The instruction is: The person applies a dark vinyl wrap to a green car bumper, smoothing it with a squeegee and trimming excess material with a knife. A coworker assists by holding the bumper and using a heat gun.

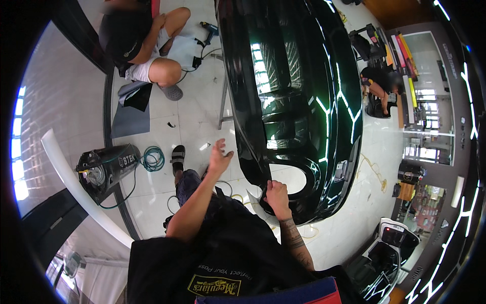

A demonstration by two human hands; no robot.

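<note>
A long, glossy black car bumper (243,91) stretches away in front of me, bright light lines reflected across it. My right hand (277,197) is closed at its near end, beside the large rounded opening (291,178). Its fingers curl over the dark strip at the edge there, and what they pinch is hidden. Just below that hand a pale, see-through sliver (254,201) shows against the floor. My left hand (220,158) hangs in the air left of the bumper, fingers apart and holding nothing.
A metal stand (224,104) is under the bumper's left side. A black tank (109,166) with a coiled green hose (152,159) lies left. One person (147,45) sits far left near a heat gun (208,31); another (377,86) crouches at right. A wheeled cart (392,248) is near right.
</note>
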